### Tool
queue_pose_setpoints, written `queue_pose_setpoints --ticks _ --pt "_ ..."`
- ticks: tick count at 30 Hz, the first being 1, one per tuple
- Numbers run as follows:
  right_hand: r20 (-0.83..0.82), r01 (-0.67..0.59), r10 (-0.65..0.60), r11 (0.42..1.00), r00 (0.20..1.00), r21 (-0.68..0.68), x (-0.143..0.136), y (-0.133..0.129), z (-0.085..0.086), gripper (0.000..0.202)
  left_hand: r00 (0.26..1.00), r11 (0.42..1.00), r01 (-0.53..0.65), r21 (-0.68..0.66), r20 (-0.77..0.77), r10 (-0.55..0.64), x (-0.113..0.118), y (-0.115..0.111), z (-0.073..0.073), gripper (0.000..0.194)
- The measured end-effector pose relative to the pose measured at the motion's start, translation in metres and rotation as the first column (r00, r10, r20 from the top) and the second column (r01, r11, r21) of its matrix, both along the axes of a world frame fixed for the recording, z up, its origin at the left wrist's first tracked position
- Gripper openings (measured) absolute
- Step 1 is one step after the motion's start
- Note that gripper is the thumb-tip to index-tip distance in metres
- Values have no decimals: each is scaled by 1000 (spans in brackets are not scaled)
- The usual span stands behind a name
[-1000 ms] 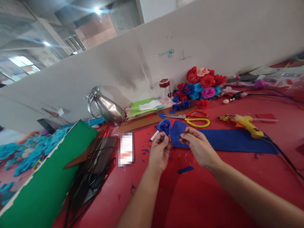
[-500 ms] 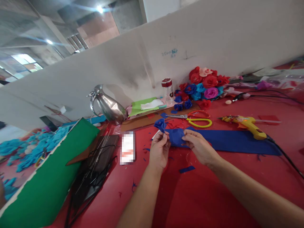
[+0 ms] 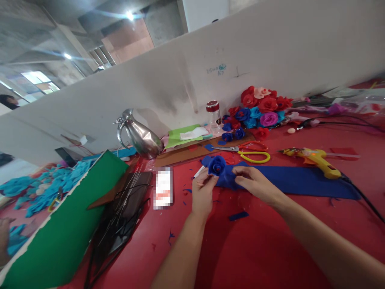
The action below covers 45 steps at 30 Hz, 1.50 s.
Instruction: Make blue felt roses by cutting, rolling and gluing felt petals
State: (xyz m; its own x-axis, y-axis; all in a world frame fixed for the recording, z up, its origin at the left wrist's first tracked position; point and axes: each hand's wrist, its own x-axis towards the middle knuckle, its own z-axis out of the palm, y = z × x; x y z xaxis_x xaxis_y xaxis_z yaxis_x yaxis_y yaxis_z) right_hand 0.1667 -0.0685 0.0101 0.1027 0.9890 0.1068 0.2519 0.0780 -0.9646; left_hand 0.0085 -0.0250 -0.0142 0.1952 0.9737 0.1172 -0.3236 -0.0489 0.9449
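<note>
Between the thumb and fingers of my left hand (image 3: pixel 206 190) is the base of a blue paper rose (image 3: pixel 217 165), its curled layers facing up. My right hand (image 3: pixel 255 182) is closed at the right side of the rose, pinching the loose blue petal (image 3: pixel 230 179) that extends from it. The fingertips partly hide that petal. Behind both hands a long blue strip (image 3: pixel 300 180) lies flat on the red table (image 3: pixel 240 253). Scissors with yellow and orange handles (image 3: pixel 254 155) rest just beyond it, and a small blue scrap (image 3: pixel 238 216) lies nearer me.
A yellow glue gun (image 3: pixel 319 158) with a black cord lies at right. Finished paper flowers (image 3: pixel 264 105) are heaped by the wall, near a lidded glass jar (image 3: pixel 214 118). A metal jug (image 3: pixel 140 136), a phone (image 3: pixel 163 188) and a green board (image 3: pixel 69 224) occupy the left.
The blue rose has turned in my left hand, so its open top now faces me. The petal that was stretched flat between my hands now sits against the rose.
</note>
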Motion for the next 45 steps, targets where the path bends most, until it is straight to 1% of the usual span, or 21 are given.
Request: queue_pose_setpoints --ticks 2,4,5,7,9,10,11,13,15,16,18,22,26,29,32,36,40,42,45 --pt "212 -19 21 1000 977 -15 3 3 -4 16 1000 1000 -19 11 -14 20 -1 2 0 11" --pt "357 -5 8 1000 934 -8 4 5 -7 17 999 1000 -23 14 -23 23 0 3 3 11" --pt "390 6 -8 1000 921 6 4 6 -9 15 999 1000 -19 16 -32 20 0 3 4 11" --pt "400 44 -56 998 915 37 4 7 -11 8 997 999 -3 34 -73 6 0 3 5 13" --pt "347 106 -123 992 930 68 4 6 -10 8 991 997 17 77 -135 -7 0 3 5 15" --pt "290 127 -144 989 946 74 3 6 -8 11 986 994 27 104 -166 -9 0 3 4 16" --pt "208 136 -147 988 967 70 2 5 -6 15 982 991 33 132 -189 -8 0 3 3 16" --pt "-18 113 -112 993 994 37 -1 2 0 25 977 984 37 172 -213 1 1 3 1 14" --pt "-242 75 -74 997 967 -6 -5 -1 6 33 976 983 23 184 -215 17 1 3 -2 12" --pt "-320 61 -67 998 945 -29 -7 -3 8 34 977 983 11 181 -212 28 1 3 -3 12" --pt "-407 40 -62 997 911 -62 -11 -5 12 33 978 986 -10 165 -202 44 2 4 -6 12" --pt "-423 28 -49 998 905 -55 -14 -7 15 25 980 990 -20 141 -192 48 3 3 -7 12" --pt "-407 57 -64 998 911 -29 -15 -8 15 19 984 995 -16 103 -172 34 5 0 -3 12" --pt "-404 64 -64 998 913 -14 -16 -8 15 19 989 997 8 75 -150 3 6 -2 -1 11" --pt "-382 84 -80 996 921 -6 -16 -10 15 24 989 998 28 64 -148 -19 7 -2 0 11" --pt "-353 125 -107 992 930 28 -17 -13 15 31 990 997 -16 70 -138 26 7 -1 -3 8" --pt "-419 180 -142 982 897 53 -19 -13 16 21 991 997 -17 75 -131 27 6 2 -9 8" --pt "-435 161 -121 985 892 55 -19 -13 16 18 988 996 -9 90 -152 23 6 2 -11 9" --pt "-432 122 -98 992 896 27 -20 -12 15 19 985 995 -13 96 -170 29 5 2 -12 9"
